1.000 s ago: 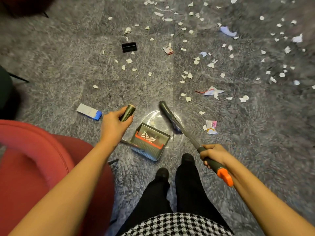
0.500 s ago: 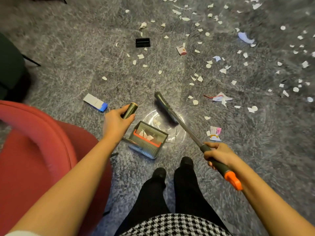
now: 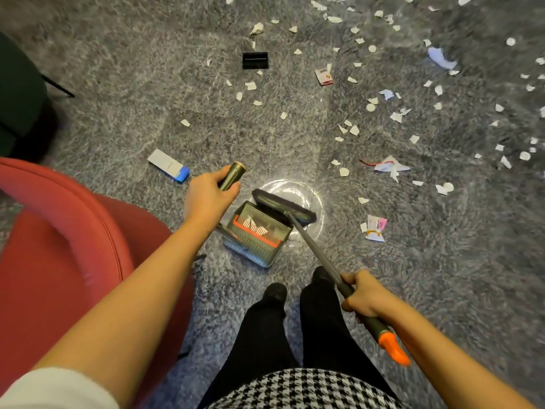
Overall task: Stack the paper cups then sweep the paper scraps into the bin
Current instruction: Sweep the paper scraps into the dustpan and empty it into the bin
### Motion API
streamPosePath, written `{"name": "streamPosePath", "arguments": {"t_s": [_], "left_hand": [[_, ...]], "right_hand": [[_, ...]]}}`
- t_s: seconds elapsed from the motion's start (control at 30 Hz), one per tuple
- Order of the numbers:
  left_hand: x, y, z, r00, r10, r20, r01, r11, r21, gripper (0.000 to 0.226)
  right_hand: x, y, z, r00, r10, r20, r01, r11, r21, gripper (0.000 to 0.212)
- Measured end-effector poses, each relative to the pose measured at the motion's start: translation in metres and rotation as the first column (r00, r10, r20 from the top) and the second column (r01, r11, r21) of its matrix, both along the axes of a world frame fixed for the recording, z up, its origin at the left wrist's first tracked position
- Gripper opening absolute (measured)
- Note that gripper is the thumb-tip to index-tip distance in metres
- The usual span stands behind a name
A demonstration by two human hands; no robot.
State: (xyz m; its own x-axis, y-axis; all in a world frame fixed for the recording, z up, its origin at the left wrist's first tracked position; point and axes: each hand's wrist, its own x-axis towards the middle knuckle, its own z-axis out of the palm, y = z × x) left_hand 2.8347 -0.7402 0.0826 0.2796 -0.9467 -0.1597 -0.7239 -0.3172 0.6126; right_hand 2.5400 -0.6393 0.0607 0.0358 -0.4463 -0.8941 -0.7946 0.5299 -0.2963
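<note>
Where the grey shaggy carpet (image 3: 124, 93) fills the head view, a red chair (image 3: 59, 246) takes up the left side, and the left forearm crosses above its edge. A dark green chair (image 3: 17, 93) stands behind it at the upper left. 2 legs in black (image 3: 265, 335) stand at the bottom centre, with the feet just behind the dustpan (image 3: 259, 240).

The broom (image 3: 312, 246) slants from lower right up to centre. Its dark head lies against the dustpan's open far edge, over a glossy round ring (image 3: 320, 214) on the carpet; whether that ring is a clear lid or a reflection I cannot tell. The right hand (image 3: 364, 296) has its fingers wrapped round the broom's handle, just above the orange end. The left hand (image 3: 209, 196) curls its fingers round the top of the dustpan's upright handle, thumb along the side. Inside the dustpan a white toothed shape shows; I cannot tell whether it is paper.

A white and blue box (image 3: 168, 169) lies just left of the left hand. A small black object (image 3: 255, 60) and a red and white packet (image 3: 323, 76) lie farther off, among the litter. The paper scraps (image 3: 354, 130) are strewn over the carpet ahead and to the right, well apart from the dustpan. 2 bigger crumpled pieces, 1 white (image 3: 389, 166) and 1 pink and white (image 3: 374, 228), lie to the right of the broom head.
</note>
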Motion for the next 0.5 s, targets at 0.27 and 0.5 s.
{"name": "streamPosePath", "arguments": {"t_s": [0.27, 0.5], "left_hand": [[0.001, 0.003, -0.001, 1.0, -0.015, 0.026, 0.014, 1.0, 0.011, 0.043], [-0.001, 0.009, -0.003, 0.999, 0.007, 0.032, -0.007, 1.0, 0.01, 0.043]], "right_hand": [[-0.027, -0.014, 0.041, 0.985, -0.12, 0.124, 0.117, 0.992, 0.037, 0.063], [-0.037, -0.019, 0.048, 0.967, -0.204, 0.153, 0.207, 0.978, -0.004, 0.066]]}}
